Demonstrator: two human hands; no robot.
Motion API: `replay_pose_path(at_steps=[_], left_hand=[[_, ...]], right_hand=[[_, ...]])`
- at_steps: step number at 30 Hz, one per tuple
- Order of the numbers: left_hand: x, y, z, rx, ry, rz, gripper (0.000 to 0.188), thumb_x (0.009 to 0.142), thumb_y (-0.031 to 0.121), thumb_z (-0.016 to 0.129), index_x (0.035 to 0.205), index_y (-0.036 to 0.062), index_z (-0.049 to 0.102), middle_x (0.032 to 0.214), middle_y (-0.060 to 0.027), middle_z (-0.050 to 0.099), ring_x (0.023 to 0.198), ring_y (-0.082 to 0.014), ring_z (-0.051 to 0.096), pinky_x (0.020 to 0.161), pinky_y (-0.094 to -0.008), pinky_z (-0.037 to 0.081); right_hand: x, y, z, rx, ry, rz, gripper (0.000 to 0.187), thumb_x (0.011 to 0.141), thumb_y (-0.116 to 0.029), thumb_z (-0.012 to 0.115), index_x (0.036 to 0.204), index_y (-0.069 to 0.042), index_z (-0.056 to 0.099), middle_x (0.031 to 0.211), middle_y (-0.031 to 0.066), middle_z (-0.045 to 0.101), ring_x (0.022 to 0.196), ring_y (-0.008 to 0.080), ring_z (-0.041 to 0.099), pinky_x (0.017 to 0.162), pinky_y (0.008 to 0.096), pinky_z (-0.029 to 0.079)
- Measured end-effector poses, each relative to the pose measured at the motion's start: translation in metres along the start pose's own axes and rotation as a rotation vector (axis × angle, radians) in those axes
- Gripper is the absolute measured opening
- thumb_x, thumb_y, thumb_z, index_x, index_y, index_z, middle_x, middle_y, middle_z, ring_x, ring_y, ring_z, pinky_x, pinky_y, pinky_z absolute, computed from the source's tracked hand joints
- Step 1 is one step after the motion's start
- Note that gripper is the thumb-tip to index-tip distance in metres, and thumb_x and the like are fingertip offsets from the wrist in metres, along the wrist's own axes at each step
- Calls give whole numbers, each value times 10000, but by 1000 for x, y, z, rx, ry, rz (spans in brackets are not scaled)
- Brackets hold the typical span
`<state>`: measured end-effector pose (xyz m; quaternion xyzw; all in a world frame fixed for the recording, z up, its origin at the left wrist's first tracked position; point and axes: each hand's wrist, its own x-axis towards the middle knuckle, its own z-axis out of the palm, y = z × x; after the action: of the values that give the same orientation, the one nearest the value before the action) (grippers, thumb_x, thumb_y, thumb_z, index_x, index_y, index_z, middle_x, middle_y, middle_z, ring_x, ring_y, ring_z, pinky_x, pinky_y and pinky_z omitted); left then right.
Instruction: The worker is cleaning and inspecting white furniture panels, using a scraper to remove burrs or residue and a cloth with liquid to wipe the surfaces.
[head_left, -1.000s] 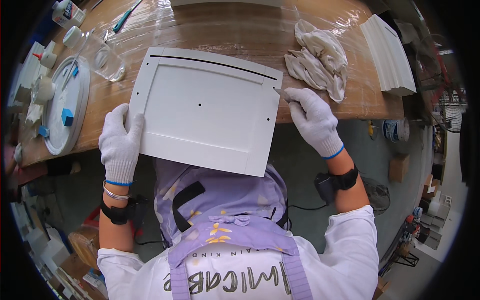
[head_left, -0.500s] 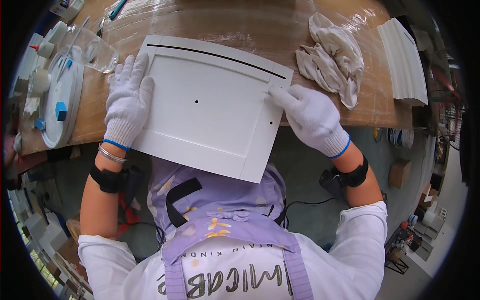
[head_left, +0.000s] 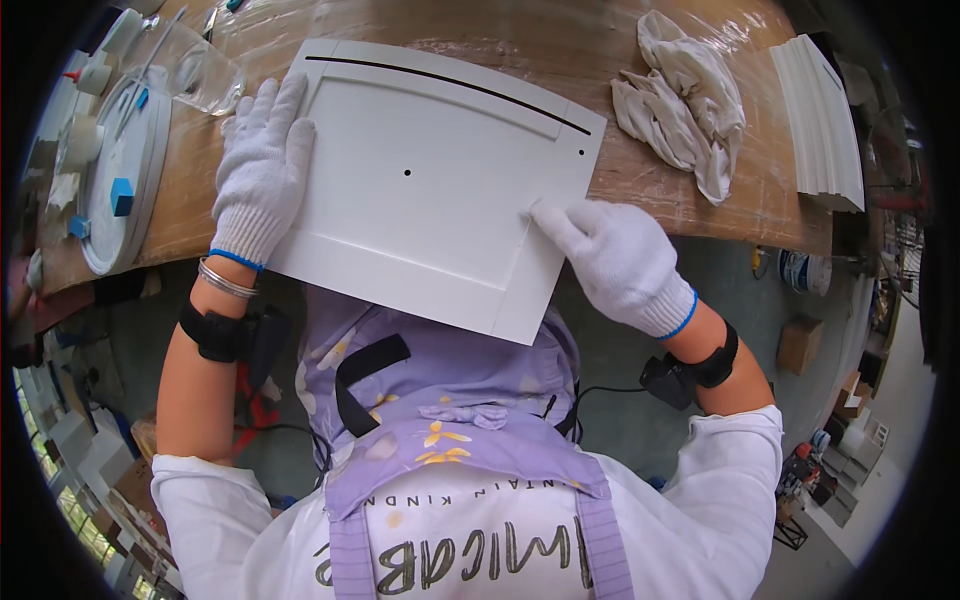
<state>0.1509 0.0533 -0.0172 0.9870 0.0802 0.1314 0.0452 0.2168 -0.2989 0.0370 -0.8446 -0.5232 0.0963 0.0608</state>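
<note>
A white panel with a recessed centre [head_left: 400, 220], like a small cabinet door, hangs partly over the table's near edge. It has a long dark slot along its far side and small dark holes. My left hand [head_left: 258, 165], in a white knitted glove, lies flat on the panel's left edge, fingers stretched out. My right hand [head_left: 620, 255], gloved the same way, has its fingers curled and pressed together at the inner line of the right-hand frame. Whatever they pinch, if anything, is too small to make out.
A crumpled white cloth [head_left: 690, 100] lies at the far right, beside a stack of white panels [head_left: 815, 120]. At left, a round white lid [head_left: 105, 225] bears blue blocks [head_left: 122, 197], near a clear plastic cup [head_left: 208, 82]. Film covers the brown table [head_left: 480, 30].
My right hand has slid nearer to me along the frame's inner line, uncovering a hole near the far right corner. The panel sits slightly farther up and right in view; my left hand stays on it.
</note>
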Motion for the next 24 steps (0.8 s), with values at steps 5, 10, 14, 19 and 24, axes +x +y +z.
replay_pose_path(at_steps=[5, 10, 14, 19, 24], left_hand=[[-1, 0, 0, 22, 4, 7, 486, 986, 347, 417, 1435, 162, 408, 1465, -201, 385, 1372, -415, 299, 1155, -471, 190], [0, -2, 3, 27, 26, 18, 487, 987, 356, 414, 1435, 165, 409, 1463, -193, 391, 1369, -413, 307, 1153, -474, 196], [-1, -5, 5, 34, 37, 16, 483, 988, 359, 413, 1431, 166, 416, 1461, -191, 395, 1368, -412, 310, 1154, -472, 199], [0, -4, 6, 27, 33, 26, 478, 990, 359, 412, 1427, 166, 425, 1461, -189, 398, 1371, -403, 312, 1152, -463, 209], [0, -5, 6, 21, 34, 21, 476, 990, 356, 411, 1426, 165, 428, 1465, -186, 394, 1372, -402, 310, 1152, -462, 210]], right_hand=[[-9, -12, -3, 60, 36, -101, 345, 831, -96, 541, 1174, -75, 569, 827, 114, 597, 700, 281, 642, 573, 386, 529], [-2, -9, 7, 18, 17, 25, 358, 821, -102, 551, 1178, -78, 565, 827, 111, 599, 698, 278, 640, 559, 373, 527], [-18, -21, 3, 89, -76, -190, 385, 804, -99, 555, 1189, -103, 565, 815, 92, 578, 691, 250, 634, 555, 363, 521], [-8, -5, 10, -25, 182, 45, 405, 799, -90, 559, 1204, -87, 557, 843, 104, 593, 701, 251, 637, 566, 364, 523], [-22, -19, -3, 46, -70, -158, 416, 815, -102, 549, 1231, -95, 539, 800, 90, 575, 661, 244, 624, 535, 346, 512]])
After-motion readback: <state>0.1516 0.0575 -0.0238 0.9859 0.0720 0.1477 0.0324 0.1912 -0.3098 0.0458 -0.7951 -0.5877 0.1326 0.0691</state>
